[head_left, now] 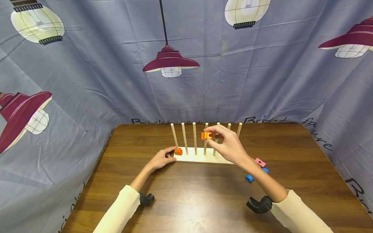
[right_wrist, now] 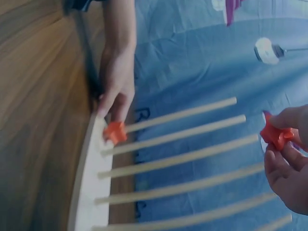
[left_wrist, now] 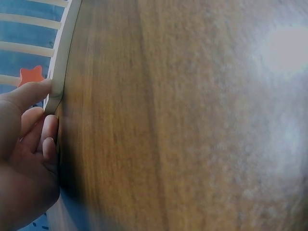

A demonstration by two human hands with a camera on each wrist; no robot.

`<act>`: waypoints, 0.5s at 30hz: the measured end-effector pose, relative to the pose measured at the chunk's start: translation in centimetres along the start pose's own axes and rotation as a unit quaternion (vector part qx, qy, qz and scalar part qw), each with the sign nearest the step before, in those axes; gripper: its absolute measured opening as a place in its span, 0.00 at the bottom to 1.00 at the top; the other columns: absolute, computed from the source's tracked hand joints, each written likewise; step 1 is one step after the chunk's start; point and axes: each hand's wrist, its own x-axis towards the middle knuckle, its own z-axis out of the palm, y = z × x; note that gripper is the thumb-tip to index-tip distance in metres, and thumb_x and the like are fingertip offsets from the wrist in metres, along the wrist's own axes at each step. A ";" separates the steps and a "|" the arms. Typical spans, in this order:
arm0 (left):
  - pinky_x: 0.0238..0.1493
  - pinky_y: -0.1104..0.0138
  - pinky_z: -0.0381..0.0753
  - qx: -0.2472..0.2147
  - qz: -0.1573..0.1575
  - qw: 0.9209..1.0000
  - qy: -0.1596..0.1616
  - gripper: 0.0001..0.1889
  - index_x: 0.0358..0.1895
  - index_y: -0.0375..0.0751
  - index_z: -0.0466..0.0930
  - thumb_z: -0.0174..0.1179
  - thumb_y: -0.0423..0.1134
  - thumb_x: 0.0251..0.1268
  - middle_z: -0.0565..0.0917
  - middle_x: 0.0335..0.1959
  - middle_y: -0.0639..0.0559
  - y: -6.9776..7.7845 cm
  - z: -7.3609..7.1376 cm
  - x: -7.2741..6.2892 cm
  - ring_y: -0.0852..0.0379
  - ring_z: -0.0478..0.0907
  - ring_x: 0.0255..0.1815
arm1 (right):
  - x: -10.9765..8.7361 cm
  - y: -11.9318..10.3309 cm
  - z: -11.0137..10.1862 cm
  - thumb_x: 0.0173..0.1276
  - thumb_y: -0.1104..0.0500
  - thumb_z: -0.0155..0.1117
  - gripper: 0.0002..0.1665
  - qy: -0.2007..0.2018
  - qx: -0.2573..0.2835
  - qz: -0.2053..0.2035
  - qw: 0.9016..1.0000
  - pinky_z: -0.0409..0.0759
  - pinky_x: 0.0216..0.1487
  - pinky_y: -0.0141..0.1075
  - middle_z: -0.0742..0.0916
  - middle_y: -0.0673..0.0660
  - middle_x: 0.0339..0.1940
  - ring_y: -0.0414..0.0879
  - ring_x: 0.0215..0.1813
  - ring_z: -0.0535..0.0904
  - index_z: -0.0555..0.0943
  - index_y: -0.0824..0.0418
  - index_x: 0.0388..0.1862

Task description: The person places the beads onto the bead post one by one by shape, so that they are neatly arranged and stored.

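Note:
A pale wooden pegboard [head_left: 198,158] lies on the table with several upright rods [head_left: 195,139]. At its left end, my left hand [head_left: 158,159] grips the board between thumb and fingers, as the left wrist view also shows. One orange star-shaped bead [head_left: 178,151] sits at the foot of the leftmost rod. Over the middle rods, my right hand [head_left: 228,145] pinches a second orange star-shaped bead [right_wrist: 276,134] between thumb and fingertips. That bead is up near the rod tops, its hole partly showing. The board's right end is hidden behind my right hand and forearm.
Right of the board, partly behind my right forearm, lie a pink block [head_left: 260,162] with a hole, a blue cylindrical bead [head_left: 249,178] and another blue piece [head_left: 265,170]. A lamp-patterned curtain [head_left: 180,97] hangs beyond the table's far edge.

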 end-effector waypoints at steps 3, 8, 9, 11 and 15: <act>0.29 0.69 0.65 0.006 -0.004 1.000 -0.003 0.33 0.72 0.33 0.68 0.67 0.37 0.65 0.79 0.49 0.44 -0.1 0.0 0.1 0.59 0.70 0.30 | 1.5 -0.4 1.0 0.57 0.72 0.74 0.20 0.003 0.002 -0.005 1.000 0.82 0.41 0.42 0.86 0.52 0.43 0.44 0.38 0.81 0.85 0.63 0.49; 0.29 0.69 0.65 0.008 -0.011 1.000 -0.004 0.33 0.72 0.34 0.68 0.68 0.37 0.65 0.79 0.50 0.44 -0.1 -0.1 0.1 0.59 0.69 0.30 | 3.9 -1.4 2.8 0.59 0.69 0.75 0.18 0.005 0.011 0.005 1.000 0.82 0.42 0.40 0.86 0.53 0.42 0.44 0.39 0.82 0.85 0.62 0.49; 0.29 0.69 0.65 0.008 -0.012 1.000 -0.004 0.33 0.72 0.34 0.68 0.67 0.37 0.65 0.80 0.47 0.44 -0.1 -0.1 0.1 0.59 0.68 0.29 | 4.3 -1.6 3.2 0.60 0.68 0.75 0.17 0.004 0.011 0.006 1.000 0.81 0.43 0.39 0.86 0.52 0.42 0.44 0.39 0.82 0.85 0.61 0.49; 0.29 0.69 0.64 0.008 -0.013 1.000 -0.005 0.33 0.72 0.34 0.68 0.67 0.36 0.65 0.78 0.36 0.47 -0.1 -0.1 0.1 0.59 0.67 0.28 | 5.2 -2.1 3.8 0.60 0.67 0.75 0.16 0.004 0.015 0.002 1.000 0.81 0.44 0.40 0.86 0.53 0.42 0.44 0.40 0.82 0.85 0.61 0.47; 0.28 0.69 0.64 0.003 -0.013 1.000 -0.010 0.33 0.72 0.34 0.68 0.67 0.36 0.66 0.73 0.26 0.53 -0.1 -0.2 0.1 0.59 0.66 0.26 | 6.6 -2.8 5.1 0.60 0.67 0.75 0.15 -0.003 0.025 -0.002 1.000 0.81 0.46 0.39 0.86 0.54 0.43 0.45 0.43 0.82 0.86 0.62 0.47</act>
